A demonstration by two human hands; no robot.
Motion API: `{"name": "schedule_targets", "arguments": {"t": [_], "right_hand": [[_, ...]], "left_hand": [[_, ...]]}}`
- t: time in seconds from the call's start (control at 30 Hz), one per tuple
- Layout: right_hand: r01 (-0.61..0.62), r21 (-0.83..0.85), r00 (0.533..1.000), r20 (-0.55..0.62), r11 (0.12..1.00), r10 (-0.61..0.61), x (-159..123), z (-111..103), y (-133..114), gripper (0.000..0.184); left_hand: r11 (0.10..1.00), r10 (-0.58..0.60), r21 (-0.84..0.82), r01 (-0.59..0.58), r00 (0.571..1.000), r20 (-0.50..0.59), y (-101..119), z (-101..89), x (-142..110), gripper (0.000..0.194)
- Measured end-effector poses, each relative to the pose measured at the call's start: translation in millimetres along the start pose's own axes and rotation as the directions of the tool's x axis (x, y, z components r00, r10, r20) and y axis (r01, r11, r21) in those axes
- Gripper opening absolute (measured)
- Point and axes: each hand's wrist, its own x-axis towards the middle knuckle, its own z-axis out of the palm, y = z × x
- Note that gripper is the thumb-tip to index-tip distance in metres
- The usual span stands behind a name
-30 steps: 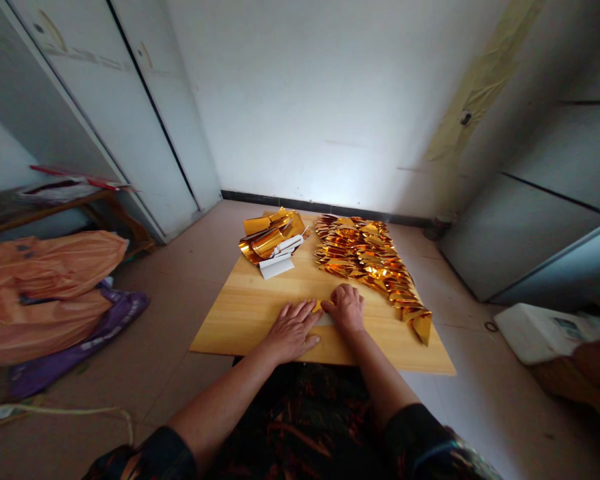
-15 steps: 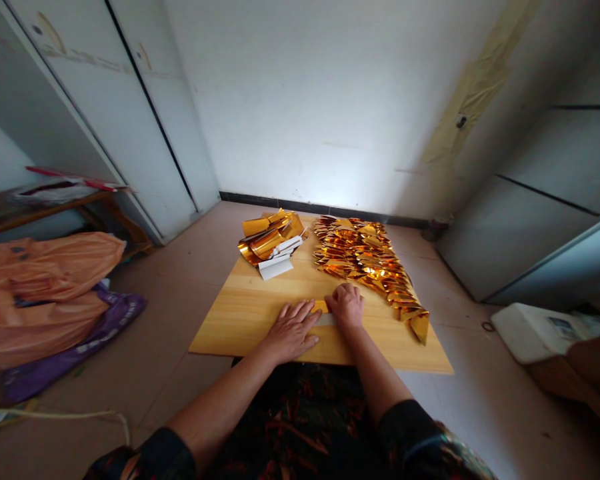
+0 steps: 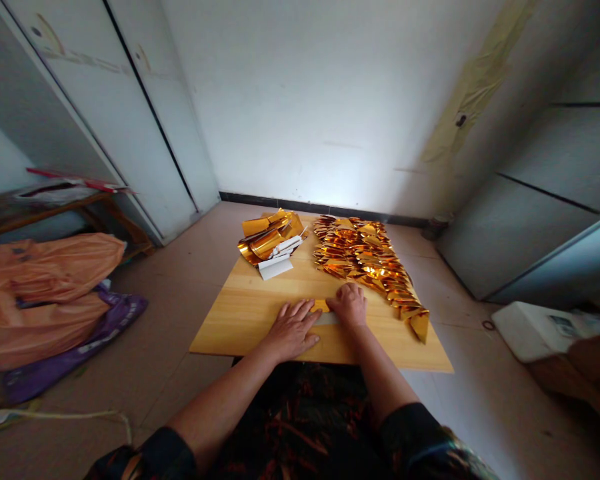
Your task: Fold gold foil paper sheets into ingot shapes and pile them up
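Observation:
A small sheet of gold foil paper (image 3: 321, 305) lies on the wooden board (image 3: 225, 328) in front of me, with its upper strip gold and a pale whitish band below it. My left hand (image 3: 291, 331) rests flat, fingers spread, its fingertips on the left end of the sheet. At the right end, my right hand (image 3: 351, 307) is curled, thumb and fingers pressed down on the paper's edge. Both ends of the sheet are hidden under the hands.
Folded gold foil pieces (image 3: 355, 243) lie in overlapping rows at the board's right. Behind my left hand sits a loose pile of gold foil sheets (image 3: 273, 240) with white backs. An orange bag (image 3: 55, 273) is on the floor at left, a white box (image 3: 535, 333) at right.
My right hand has shifted very slightly to the right along the edge of the foil paper. The left hand stays in place.

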Motion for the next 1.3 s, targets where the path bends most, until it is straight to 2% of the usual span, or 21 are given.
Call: {"name": "schedule_targets", "arguments": {"t": [0.17, 0.23, 0.3, 0.37, 0.43, 0.5, 0.6, 0.73, 0.87, 0.93, 1.13, 1.3], "right_hand": [[0.014, 0.056, 1.0, -0.02, 0.998, -0.013, 4, -5, 14, 0.003], [0.049, 0.077, 0.998, -0.043, 0.996, -0.046, 5, -5, 18, 0.012], [0.159, 0.125, 0.987, -0.053, 0.979, -0.153, 3, -5, 22, 0.022], [0.337, 0.189, 0.94, -0.011, 0.922, -0.341, -1, -6, 25, 0.029], [0.489, 0.238, 0.851, 0.08, 0.839, -0.518, -6, -9, 28, 0.032], [0.554, 0.246, 0.781, 0.177, 0.795, -0.599, -12, -11, 29, 0.034], [0.567, 0.203, 0.762, 0.239, 0.799, -0.602, -19, -16, 27, 0.036], [0.606, 0.179, 0.74, 0.231, 0.775, -0.632, -22, -22, 27, 0.031], [0.66, 0.211, 0.688, 0.215, 0.721, -0.693, -20, -26, 34, 0.03], [0.674, 0.224, 0.675, 0.2, 0.704, -0.71, -18, -24, 38, 0.031], [0.681, 0.222, 0.693, 0.11, 0.698, -0.712, -13, -8, 42, 0.023], [0.648, 0.258, 0.722, 0.09, 0.716, -0.686, -10, -2, 43, 0.02]], "left_hand": [[1.0, -0.014, -0.01, 0.014, 1.0, -0.009, 0, 0.5, 1, 0.059], [1.0, -0.016, -0.017, 0.015, 1.0, -0.018, -1, 0.8, 3, 0.059], [1.0, -0.013, -0.025, 0.012, 0.999, -0.038, -3, 0.5, 4, 0.057], [0.999, -0.003, -0.034, 0.001, 0.998, -0.064, -6, -0.8, 6, 0.053], [0.999, 0.011, -0.045, -0.015, 0.997, -0.081, -10, -2.9, 9, 0.047], [0.998, 0.025, -0.048, -0.03, 0.995, -0.094, -13, -5.9, 12, 0.04], [0.998, 0.062, -0.013, -0.065, 0.989, -0.133, -13, -11.9, 14, 0.033], [0.993, 0.111, 0.057, -0.103, 0.978, -0.176, -5, -19.2, 16, 0.027], [0.996, 0.081, 0.039, -0.077, 0.986, -0.144, 1, -16.7, 17, 0.03], [0.998, 0.056, 0.032, -0.052, 0.985, -0.165, 1, -11.2, 18, 0.029], [0.999, 0.032, 0.005, -0.032, 0.949, -0.312, 3, 3.8, 18, 0.021], [0.999, 0.044, 0.012, -0.042, 0.938, -0.344, 9, 3.0, 19, 0.013]]}}
